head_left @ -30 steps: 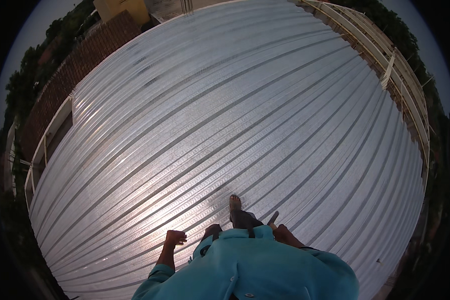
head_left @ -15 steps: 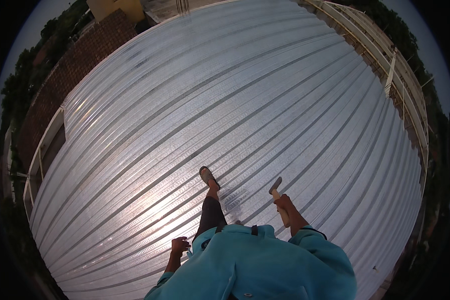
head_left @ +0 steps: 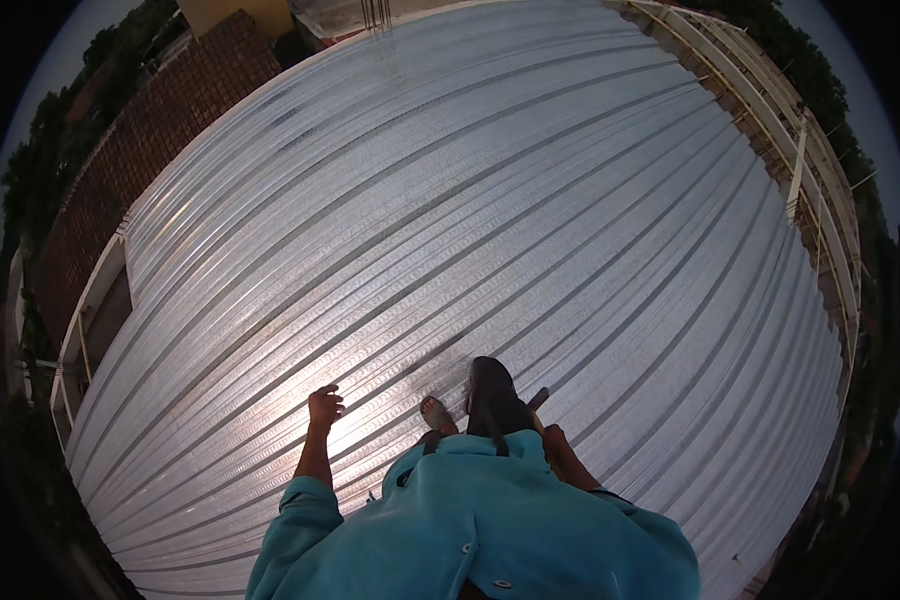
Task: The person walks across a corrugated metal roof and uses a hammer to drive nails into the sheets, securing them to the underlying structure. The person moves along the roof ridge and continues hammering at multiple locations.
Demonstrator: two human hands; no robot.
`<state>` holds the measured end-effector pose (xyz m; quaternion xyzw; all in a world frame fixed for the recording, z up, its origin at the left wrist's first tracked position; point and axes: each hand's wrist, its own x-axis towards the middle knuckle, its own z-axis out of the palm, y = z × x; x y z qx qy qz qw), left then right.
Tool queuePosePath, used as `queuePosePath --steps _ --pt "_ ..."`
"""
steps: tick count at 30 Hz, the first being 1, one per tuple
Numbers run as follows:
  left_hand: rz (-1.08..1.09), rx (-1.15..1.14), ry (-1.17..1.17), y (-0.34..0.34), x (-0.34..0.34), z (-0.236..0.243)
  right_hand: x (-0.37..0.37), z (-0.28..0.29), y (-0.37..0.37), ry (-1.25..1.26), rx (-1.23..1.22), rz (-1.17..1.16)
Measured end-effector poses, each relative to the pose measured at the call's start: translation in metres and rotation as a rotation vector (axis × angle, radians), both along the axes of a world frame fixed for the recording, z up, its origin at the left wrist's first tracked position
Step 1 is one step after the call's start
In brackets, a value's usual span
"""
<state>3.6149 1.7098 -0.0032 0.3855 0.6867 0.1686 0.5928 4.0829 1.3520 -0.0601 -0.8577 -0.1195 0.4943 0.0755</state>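
Note:
My left hand (head_left: 325, 407) is held out over the metal sheeting at the lower left. Its fingers are loosely bent and apart, with nothing in them. Close beside my right thigh, my right hand (head_left: 553, 437) grips a hammer (head_left: 538, 400) with a dark head and a light wooden handle. Most of that handle is hidden by the hand and my leg. Underfoot lies ribbed, silvery roof sheeting (head_left: 450, 220); my left foot (head_left: 437, 412), in a sandal, rests on it.
My right knee (head_left: 494, 390) is raised in front of me. A brick-coloured tiled roof (head_left: 160, 125) borders the sheeting at the upper left. Pale beams (head_left: 798, 165) run along the right edge. Upright rods (head_left: 376, 14) stand at the far edge, and sunlight glares off the lower left sheets.
My left hand has swung forward and left, away from my body. The right knee has come up, and my right hand with the hammer has drawn back toward my body.

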Motion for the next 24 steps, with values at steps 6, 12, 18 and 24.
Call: queuePosePath --steps 6,12,18,24 --pt "-0.121 0.062 -0.088 0.125 0.111 -0.009 0.088 -0.049 0.106 -0.011 -0.107 0.028" --pt "0.146 -0.171 -0.245 0.161 0.172 -0.028 0.215 -0.006 0.271 0.079 -0.040 0.047" --pt "0.163 -0.307 -0.020 0.223 0.270 0.017 0.352 0.041 0.456 0.021 0.086 -0.061" --pt "0.089 -0.241 -0.100 0.344 0.328 0.002 0.447 0.043 0.615 -0.049 0.170 -0.113"
